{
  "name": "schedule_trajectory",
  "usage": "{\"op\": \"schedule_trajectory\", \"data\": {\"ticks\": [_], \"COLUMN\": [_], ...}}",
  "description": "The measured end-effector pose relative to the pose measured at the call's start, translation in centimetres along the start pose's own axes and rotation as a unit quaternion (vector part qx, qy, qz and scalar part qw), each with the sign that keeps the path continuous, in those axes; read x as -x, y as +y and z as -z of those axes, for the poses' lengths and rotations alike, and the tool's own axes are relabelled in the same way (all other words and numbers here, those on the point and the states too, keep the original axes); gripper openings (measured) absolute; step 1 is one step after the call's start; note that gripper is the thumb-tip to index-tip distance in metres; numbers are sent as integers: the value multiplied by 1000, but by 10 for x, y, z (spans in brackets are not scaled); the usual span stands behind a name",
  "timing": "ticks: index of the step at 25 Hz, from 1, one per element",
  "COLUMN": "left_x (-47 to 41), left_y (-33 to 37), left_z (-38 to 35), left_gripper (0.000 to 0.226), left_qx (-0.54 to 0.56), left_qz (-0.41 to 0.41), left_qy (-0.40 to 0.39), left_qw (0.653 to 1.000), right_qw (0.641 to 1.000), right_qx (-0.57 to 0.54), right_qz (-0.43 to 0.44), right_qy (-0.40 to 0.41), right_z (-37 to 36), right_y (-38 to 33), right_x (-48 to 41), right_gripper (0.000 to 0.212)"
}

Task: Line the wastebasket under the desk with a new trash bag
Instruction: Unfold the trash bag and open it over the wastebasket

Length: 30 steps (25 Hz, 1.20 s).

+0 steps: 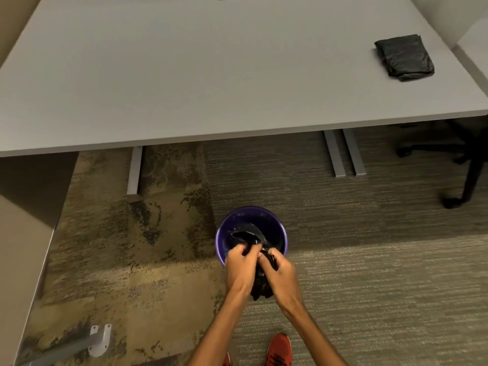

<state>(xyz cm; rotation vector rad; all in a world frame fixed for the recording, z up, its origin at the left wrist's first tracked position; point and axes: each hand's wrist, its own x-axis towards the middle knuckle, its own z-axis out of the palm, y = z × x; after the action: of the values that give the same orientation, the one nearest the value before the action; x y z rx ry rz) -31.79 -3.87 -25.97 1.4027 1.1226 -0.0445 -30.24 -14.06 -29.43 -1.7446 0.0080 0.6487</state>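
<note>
- Patterned office carpet [343, 260] is seen all around, with a grey desk [184, 75] across the top of the view.
- The purple wastebasket [274, 220] is parked on the carpet out in front of the desk edge, not tucked under it right now.
- A crumpled black trash bag [261, 283] is being held right over the near rim; part of it is already hanging down inside, the rest is bunched between the hands.
- The left hand [241, 268] and the right hand [280, 273] are both closed on the bag, side by side and about equally near the basket.
- Basket mouth lies just ahead of and below the knuckles, so the bag probably gets spread forward and outward next.
- A folded stack of bags [404, 58] is left on the desk's far right, well apart.
</note>
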Motion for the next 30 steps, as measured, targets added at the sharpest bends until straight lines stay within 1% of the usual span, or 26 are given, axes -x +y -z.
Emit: {"op": "schedule_trajectory", "data": {"ticks": [2,4,7,9,10,12,13,14,15,17,18,19,20,22,24,26,27,28,29,30], "left_x": [-9,-22,-34,-37,-36,-32,-31,-29,-29,-30,-31,-33,-35,-34,-31,-25,-23,-21,-21,-19], "left_y": [1,-2,-5,-10,-12,-14,-15,-15,-15,-13,-12,-11,-12,-15,-22,-27,-31,-33,-34,-33], "left_z": [5,12,22,25,25,24,23,21,21,24,27,32,38,49,56,56,54,52,49,46], "left_gripper": [20,22,27,22,20,20,21,22,22,19,25,39,50,62,65,54,43,31,20,13], "left_qx": [13,53,131,144,146,155,165,173,177,191,197,188,156,70,30,0,-22,-19,14,74], "left_qz": [16,46,68,64,60,63,69,74,77,64,53,35,5,-73,-147,-186,-182,-153,-94,-16], "left_qy": [53,89,100,105,108,99,83,60,40,11,1,-4,-5,-7,-13,-29,-39,-55,-69,-85], "left_qw": [998,994,984,982,982,981,980,980,980,979,979,982,988,995,989,982,982,986,993,994], "right_qw": [1000,999,992,984,984,994,996,998,999,999,1000,1000,999,988,963,954,955,957,962,968], "right_qx": [-8,-48,-85,-111,-98,5,36,35,10,-5,0,-4,-24,-121,-208,-230,-230,-227,-217,-201], "right_qz": [15,4,-52,-86,-88,-50,-30,-22,-27,-34,-30,-27,-33,-74,-124,-141,-140,-137,-130,-124], "right_qy": [-9,14,74,109,116,100,81,52,22,-9,-8,-3,10,63,116,131,127,116,102,87], "right_z": [4,11,23,24,24,23,21,19,17,16,17,19,21,24,23,19,16,13,11,9], "right_y": [6,13,24,28,27,23,20,16,12,7,5,4,3,3,5,6,6,6,6,7], "right_x": [1,2,4,7,9,10,9,7,5,-3,-6,-9,-11,-15,-20,-23,-23,-22,-20,-17], "right_gripper": [9,9,13,14,18,52,63,63,54,27,17,12,11,11,12,13,14,15,15,13]}}
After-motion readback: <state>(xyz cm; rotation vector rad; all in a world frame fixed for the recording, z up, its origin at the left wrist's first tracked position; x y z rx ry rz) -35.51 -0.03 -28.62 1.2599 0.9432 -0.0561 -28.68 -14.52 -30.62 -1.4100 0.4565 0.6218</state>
